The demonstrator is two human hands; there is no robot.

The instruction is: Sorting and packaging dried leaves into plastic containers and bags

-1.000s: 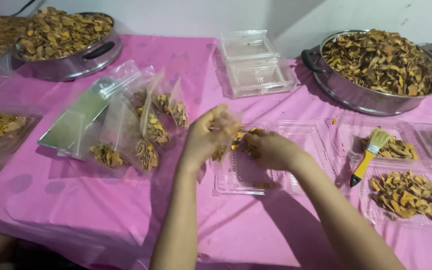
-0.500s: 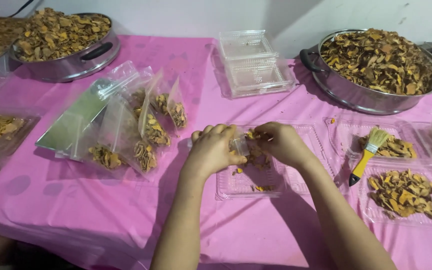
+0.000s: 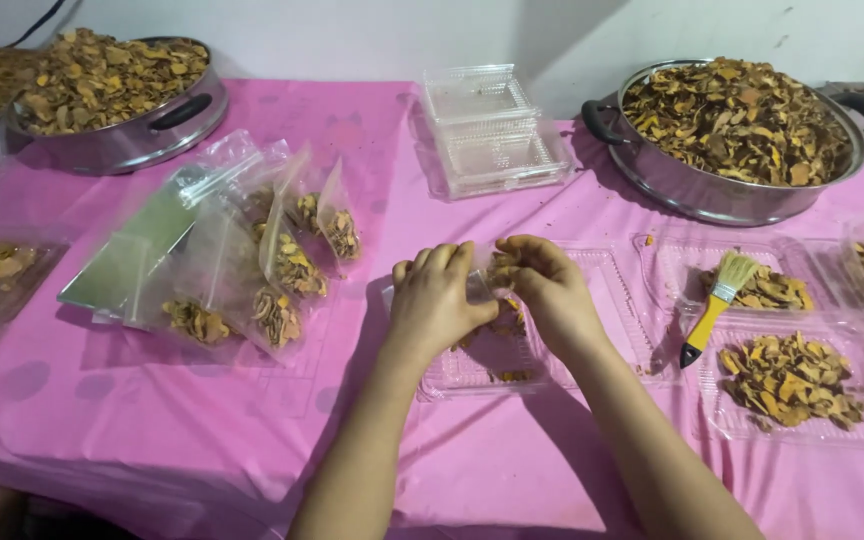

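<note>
Dried slices (image 3: 504, 268) now sit pinched between left hand (image 3: 439, 300) and right hand (image 3: 544, 285), lowered closer over the clear tray (image 3: 612, 330) mid-table; filling seemingly continues.

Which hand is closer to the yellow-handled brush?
Right. The right hand is over the clear tray, just left of the brush; the left hand sits farther left, beyond the right one.

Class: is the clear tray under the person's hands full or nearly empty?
Nearly empty: the clear tray shows only a few dried pieces beneath the left hand and right hand.
</note>
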